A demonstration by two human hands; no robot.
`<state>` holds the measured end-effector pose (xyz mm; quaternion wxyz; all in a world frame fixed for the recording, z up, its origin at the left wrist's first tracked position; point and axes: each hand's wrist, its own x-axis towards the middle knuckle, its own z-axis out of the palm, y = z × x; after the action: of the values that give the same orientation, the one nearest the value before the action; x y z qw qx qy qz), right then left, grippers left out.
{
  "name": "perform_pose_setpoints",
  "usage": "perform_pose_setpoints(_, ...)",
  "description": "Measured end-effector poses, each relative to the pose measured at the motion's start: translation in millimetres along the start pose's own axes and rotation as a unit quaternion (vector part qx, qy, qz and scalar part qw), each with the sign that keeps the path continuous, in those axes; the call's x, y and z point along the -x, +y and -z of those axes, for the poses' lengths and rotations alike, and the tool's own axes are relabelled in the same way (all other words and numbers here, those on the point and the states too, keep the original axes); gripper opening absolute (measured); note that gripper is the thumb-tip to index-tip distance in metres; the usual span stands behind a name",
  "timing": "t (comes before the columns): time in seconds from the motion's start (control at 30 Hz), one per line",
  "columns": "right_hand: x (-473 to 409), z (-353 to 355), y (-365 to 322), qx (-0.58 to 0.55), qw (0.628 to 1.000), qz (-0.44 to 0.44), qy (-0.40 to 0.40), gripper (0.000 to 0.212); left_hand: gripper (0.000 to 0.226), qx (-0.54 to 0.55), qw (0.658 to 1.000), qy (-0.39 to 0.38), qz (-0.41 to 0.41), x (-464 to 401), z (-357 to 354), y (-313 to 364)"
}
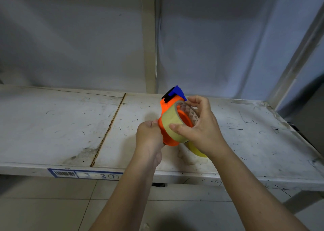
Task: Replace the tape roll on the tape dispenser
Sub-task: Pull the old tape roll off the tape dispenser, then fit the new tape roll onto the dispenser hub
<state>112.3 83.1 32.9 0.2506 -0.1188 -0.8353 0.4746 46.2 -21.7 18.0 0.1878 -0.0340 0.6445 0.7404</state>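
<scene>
Orange plastic tape dispenser with a blue-and-black cutter head (pixel 168 106) is held above the scuffed white shelf (pixel 70 125). The left hand (pixel 149 137) has its fingers closed around the dispenser's lower left edge. The right hand (pixel 198 125) pinches the beige tape roll (pixel 171 122), thumb on the outer band and fingers through the core, with the roll partly over the hub. A second yellowish roll (pixel 197 150) lies on the shelf under the right wrist. If the roll goes on tilted, it will likely jam against the hub. The loose end could also stick to a finger.

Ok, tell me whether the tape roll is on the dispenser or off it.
On: the tape roll rings the orange dispenser hub. Whether it is fully seated, cannot tell.
</scene>
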Motion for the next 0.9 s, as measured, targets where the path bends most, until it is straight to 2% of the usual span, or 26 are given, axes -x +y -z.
perform_pose_setpoints(0.07, 1, -3, -2, 0.030, 0.999, 0.018, 0.003, 0.079, 0.031, -0.005, 1.000, 0.028, 0.012, -1, -2, -2)
perform_pose_setpoints(0.17, -1, -2, -4, -0.023, 1.000, 0.009, 0.014, 0.079, 0.033, -0.014, 0.998, 0.055, 0.011, -1, -2, 0)
perform_pose_setpoints(0.3, -5, 17, -6, -0.066, 0.993, 0.020, 0.095, 0.078, 0.020, -0.020, 0.996, 0.077, 0.028, -3, 5, 3)
perform_pose_setpoints(0.4, -11, 32, -1, -0.077, 0.987, -0.014, 0.137, 0.079, 0.020, 0.023, 0.994, 0.097, 0.046, -9, 10, -1)
perform_pose_setpoints(0.53, -21, 48, 25, 0.008, 0.976, -0.121, 0.183, 0.086, 0.029, 0.080, 0.991, 0.082, 0.064, -10, 8, -4)
perform_pose_setpoints(0.63, -26, 71, 49, 0.150, 0.936, -0.191, 0.255, 0.092, 0.027, 0.096, 0.990, 0.075, 0.066, -7, 10, -3)
perform_pose_setpoints(0.73, -23, 86, 79, 0.272, 0.901, -0.264, 0.212, 0.099, 0.016, 0.104, 0.991, 0.064, 0.060, -5, 10, -1)
perform_pose_setpoints(0.8, -19, 86, 97, 0.291, 0.895, -0.293, 0.169, 0.099, 0.005, 0.111, 0.990, 0.069, 0.056, -6, 9, -1)
perform_pose_setpoints(0.9, -17, 82, 113, 0.314, 0.891, -0.297, 0.140, 0.100, 0.008, 0.103, 0.989, 0.093, 0.050, -11, 9, -4)
